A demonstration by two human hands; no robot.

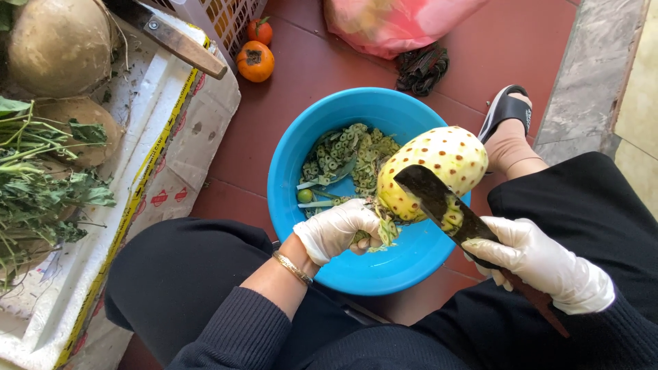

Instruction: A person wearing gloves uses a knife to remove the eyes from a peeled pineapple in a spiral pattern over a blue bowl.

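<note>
A peeled yellow pineapple (pixel 439 164) with brown eyes hangs over a blue plastic basin (pixel 301 137). My left hand (pixel 337 229), in a white glove, grips its stub at the lower end. My right hand (pixel 538 260), also gloved, holds a dark knife (pixel 439 200) whose blade lies against the fruit's lower right side. Green and yellow peel strips (pixel 346 157) lie in the basin. My legs in black trousers flank the basin.
A white foam box (pixel 147 137) at the left holds leafy greens (pixel 41 178) and round brown roots (pixel 58 44). Another knife handle (pixel 181 44) rests on it. Two orange fruits (pixel 255 60), a pink bag (pixel 394 20) and a dark bundle (pixel 421 67) lie on red floor tiles.
</note>
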